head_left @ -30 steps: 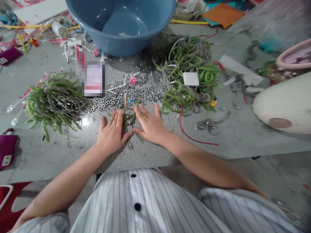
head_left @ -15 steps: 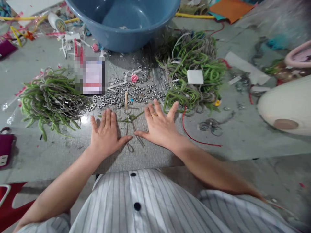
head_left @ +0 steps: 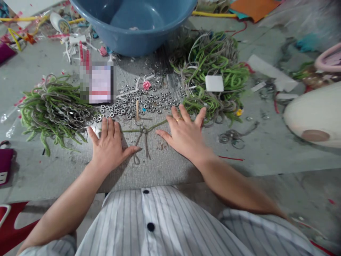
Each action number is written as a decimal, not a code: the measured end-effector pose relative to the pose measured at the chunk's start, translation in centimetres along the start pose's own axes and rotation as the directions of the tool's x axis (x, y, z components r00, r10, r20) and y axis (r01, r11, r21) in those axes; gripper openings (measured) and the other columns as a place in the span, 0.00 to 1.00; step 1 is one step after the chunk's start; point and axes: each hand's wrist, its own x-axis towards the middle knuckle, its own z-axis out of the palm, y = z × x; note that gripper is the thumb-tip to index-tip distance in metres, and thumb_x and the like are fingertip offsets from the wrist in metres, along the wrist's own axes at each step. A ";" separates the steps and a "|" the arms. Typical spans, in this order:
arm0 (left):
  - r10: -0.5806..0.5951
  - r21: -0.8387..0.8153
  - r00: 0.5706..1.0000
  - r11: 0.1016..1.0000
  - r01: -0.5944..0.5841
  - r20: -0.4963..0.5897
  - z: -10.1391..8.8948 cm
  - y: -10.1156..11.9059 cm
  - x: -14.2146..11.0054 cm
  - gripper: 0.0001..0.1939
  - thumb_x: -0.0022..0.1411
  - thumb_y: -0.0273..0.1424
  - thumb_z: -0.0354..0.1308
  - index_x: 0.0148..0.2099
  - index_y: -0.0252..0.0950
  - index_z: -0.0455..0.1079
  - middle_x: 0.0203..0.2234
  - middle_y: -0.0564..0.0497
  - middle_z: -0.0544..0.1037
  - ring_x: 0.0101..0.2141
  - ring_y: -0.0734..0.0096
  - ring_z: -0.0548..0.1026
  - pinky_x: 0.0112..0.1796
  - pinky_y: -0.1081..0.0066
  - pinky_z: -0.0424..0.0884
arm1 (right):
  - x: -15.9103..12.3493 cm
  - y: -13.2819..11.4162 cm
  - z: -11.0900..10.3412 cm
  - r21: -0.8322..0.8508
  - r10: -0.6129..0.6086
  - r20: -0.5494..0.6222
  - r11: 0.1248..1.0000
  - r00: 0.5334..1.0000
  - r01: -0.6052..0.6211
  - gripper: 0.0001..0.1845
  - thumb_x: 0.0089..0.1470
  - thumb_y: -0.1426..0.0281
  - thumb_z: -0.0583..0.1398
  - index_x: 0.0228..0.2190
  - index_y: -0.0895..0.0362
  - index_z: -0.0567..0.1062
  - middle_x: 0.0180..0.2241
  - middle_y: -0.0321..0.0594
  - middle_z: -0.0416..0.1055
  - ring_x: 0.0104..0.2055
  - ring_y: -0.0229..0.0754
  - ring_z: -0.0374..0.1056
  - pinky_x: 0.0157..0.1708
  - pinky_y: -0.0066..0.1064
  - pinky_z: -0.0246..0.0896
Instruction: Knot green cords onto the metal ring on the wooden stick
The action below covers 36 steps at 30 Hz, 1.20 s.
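Note:
A knotted green and grey cord (head_left: 144, 131) lies on the table between my hands, its two green strands spread left and right. Its grey ends, one of them looped, trail toward me. My left hand (head_left: 108, 144) rests flat with fingers spread, over the left green strand. On the other side my right hand (head_left: 186, 133) lies flat too, fingers apart, at the end of the right strand. A small wooden peg (head_left: 137, 110) stands just beyond the knot. Many metal rings (head_left: 122, 108) are scattered behind it.
Bundles of green and grey cords lie left (head_left: 55, 110) and right (head_left: 213, 67). A blue basin (head_left: 135, 42) stands at the back, near a phone with a blurred screen (head_left: 100, 83). A cream-coloured rounded object (head_left: 317, 113) sits at the right.
My hands have moved apart, left hand leftward and right hand rightward. The cord's green strands are now straighter, and more of the red string is covered by my right hand and arm.

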 end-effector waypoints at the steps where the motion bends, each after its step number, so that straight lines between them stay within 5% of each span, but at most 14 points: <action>1: 0.025 -0.028 0.999 0.999 -0.025 -0.020 0.0 -0.1 0.2 0.42 0.63 0.54 0.45 0.67 0.27 0.53 0.65 0.28 0.54 0.66 0.38 0.47 0.58 0.31 0.38 | 0.1 -0.1 0.2 0.043 -0.040 -0.031 0.998 0.999 0.042 0.28 0.64 0.56 0.48 0.55 0.62 0.69 0.61 0.57 0.62 0.66 0.63 0.50 0.58 0.72 0.31; 7: 0.228 -0.161 0.951 0.951 -0.264 -0.211 0.9 -0.2 2.0 0.18 0.67 0.31 0.47 0.55 0.32 0.69 0.52 0.39 0.73 0.56 0.51 0.66 0.55 0.52 0.61 | 0.9 -0.9 1.7 0.259 -0.278 -0.127 0.917 0.952 0.303 0.18 0.63 0.68 0.52 0.48 0.60 0.75 0.52 0.49 0.72 0.55 0.50 0.63 0.57 0.46 0.56; 11: 0.282 -0.150 0.933 0.936 -0.319 -0.222 1.5 0.2 2.7 0.14 0.67 0.29 0.47 0.45 0.33 0.74 0.43 0.42 0.76 0.44 0.54 0.70 0.45 0.57 0.67 | 1.3 -1.2 2.3 0.300 -0.319 -0.150 0.887 0.936 0.350 0.15 0.63 0.69 0.53 0.40 0.60 0.78 0.45 0.48 0.75 0.49 0.49 0.65 0.52 0.42 0.61; 16: 0.333 -0.143 0.906 0.915 -0.378 -0.260 1.8 0.5 2.3 0.14 0.68 0.27 0.45 0.38 0.33 0.72 0.39 0.43 0.76 0.40 0.57 0.69 0.42 0.61 0.68 | 1.3 -1.3 2.3 0.308 -0.344 -0.169 0.872 0.924 0.381 0.16 0.63 0.69 0.52 0.35 0.60 0.79 0.41 0.47 0.76 0.45 0.48 0.66 0.47 0.40 0.62; 22: 0.301 -0.081 0.947 0.947 -0.311 -0.110 1.2 0.3 1.8 0.14 0.66 0.24 0.43 0.36 0.34 0.69 0.28 0.45 0.75 0.33 0.59 0.71 0.35 0.64 0.66 | 0.7 -1.1 2.0 0.248 -0.324 -0.098 0.908 0.941 0.338 0.15 0.63 0.70 0.51 0.34 0.59 0.78 0.38 0.45 0.76 0.41 0.47 0.67 0.43 0.38 0.60; 27: 0.147 -0.044 0.983 0.989 -0.143 0.112 0.3 0.3 1.5 0.13 0.67 0.26 0.41 0.42 0.35 0.67 0.34 0.46 0.77 0.29 0.66 0.76 0.26 0.71 0.62 | 0.4 -1.0 1.7 0.211 -0.289 -0.022 0.934 0.957 0.287 0.16 0.63 0.72 0.50 0.36 0.58 0.77 0.38 0.45 0.76 0.36 0.43 0.68 0.37 0.34 0.58; 31: 0.053 -0.063 0.989 0.997 -0.045 0.138 -0.1 1.1 1.4 0.17 0.70 0.36 0.39 0.48 0.36 0.66 0.33 0.46 0.79 0.29 0.64 0.78 0.25 0.72 0.61 | 0.4 -1.6 1.3 0.212 -0.227 0.046 0.954 0.973 0.212 0.15 0.63 0.69 0.50 0.37 0.58 0.76 0.34 0.44 0.76 0.31 0.42 0.69 0.31 0.32 0.53; 36: 0.067 -0.027 0.984 0.998 -0.064 0.164 -0.3 2.2 1.3 0.19 0.67 0.42 0.43 0.48 0.35 0.67 0.25 0.46 0.79 0.29 0.56 0.79 0.26 0.70 0.64 | 0.3 -3.0 0.5 0.234 -0.148 0.122 0.965 0.981 0.117 0.19 0.63 0.58 0.52 0.40 0.58 0.75 0.36 0.44 0.78 0.35 0.45 0.72 0.31 0.33 0.53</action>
